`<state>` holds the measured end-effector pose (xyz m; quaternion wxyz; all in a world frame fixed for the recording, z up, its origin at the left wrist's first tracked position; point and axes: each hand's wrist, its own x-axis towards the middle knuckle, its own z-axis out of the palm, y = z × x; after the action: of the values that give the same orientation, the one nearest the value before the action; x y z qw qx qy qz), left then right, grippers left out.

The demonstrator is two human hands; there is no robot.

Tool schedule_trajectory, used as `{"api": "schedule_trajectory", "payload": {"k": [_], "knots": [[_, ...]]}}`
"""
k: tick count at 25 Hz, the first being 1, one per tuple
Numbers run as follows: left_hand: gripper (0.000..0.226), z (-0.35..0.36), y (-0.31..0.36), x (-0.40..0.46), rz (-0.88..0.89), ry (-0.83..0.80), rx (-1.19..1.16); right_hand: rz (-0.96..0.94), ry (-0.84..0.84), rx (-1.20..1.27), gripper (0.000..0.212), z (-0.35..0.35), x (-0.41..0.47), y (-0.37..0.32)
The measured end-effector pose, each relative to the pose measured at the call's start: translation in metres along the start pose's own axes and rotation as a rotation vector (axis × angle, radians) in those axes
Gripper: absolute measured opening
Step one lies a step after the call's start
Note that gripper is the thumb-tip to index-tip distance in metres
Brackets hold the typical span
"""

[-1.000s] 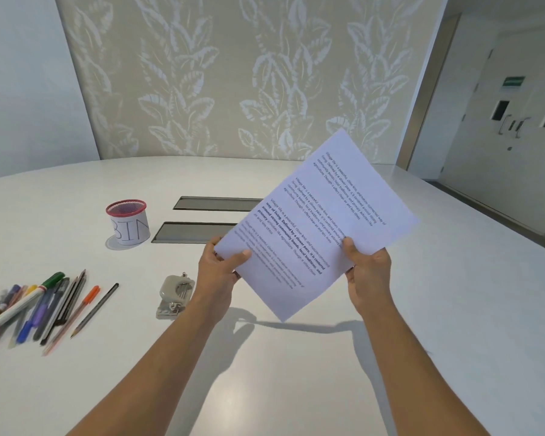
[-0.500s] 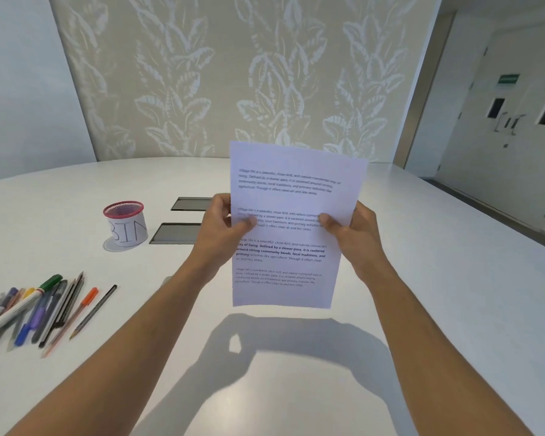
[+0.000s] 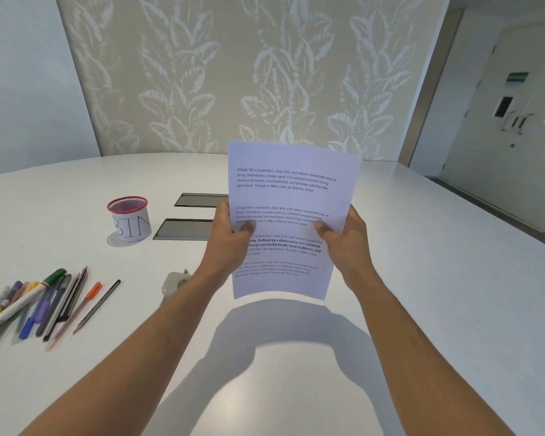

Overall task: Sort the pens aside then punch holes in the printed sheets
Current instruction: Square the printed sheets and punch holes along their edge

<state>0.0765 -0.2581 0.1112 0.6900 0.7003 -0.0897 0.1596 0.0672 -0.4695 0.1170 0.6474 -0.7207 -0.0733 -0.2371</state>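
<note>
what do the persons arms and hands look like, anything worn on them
Both forearms are bare as far as the frame shows, with no sleeves in view. The left hand and the right hand wear no gloves. No watch, bracelet or ring shows on the visible parts.

Printed sheets (image 3: 291,196) are held upright above a white table, with the pens (image 3: 35,305) laid aside at the left.
The white pages, printed with four blocks of black text, are gripped at both side edges. The pens and pencils are fanned in a loose heap near the table's left edge, and a grey hole punch (image 3: 173,283) is partly hidden behind the left forearm.
</note>
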Motion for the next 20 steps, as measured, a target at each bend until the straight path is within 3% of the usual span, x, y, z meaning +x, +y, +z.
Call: {"api": "schedule_trajectory", "payload": {"k": [12,20], "knots": [[0.023,-0.001,-0.01,-0.009,-0.049,-0.011,0.025,0.042,-0.004,0.001,0.031,-0.002,-0.015,0.022],[0.03,-0.019,-0.006,-0.005,-0.206,-0.076,0.019,0.132,-0.094,0.111,0.027,-0.003,-0.013,0.022]]}}
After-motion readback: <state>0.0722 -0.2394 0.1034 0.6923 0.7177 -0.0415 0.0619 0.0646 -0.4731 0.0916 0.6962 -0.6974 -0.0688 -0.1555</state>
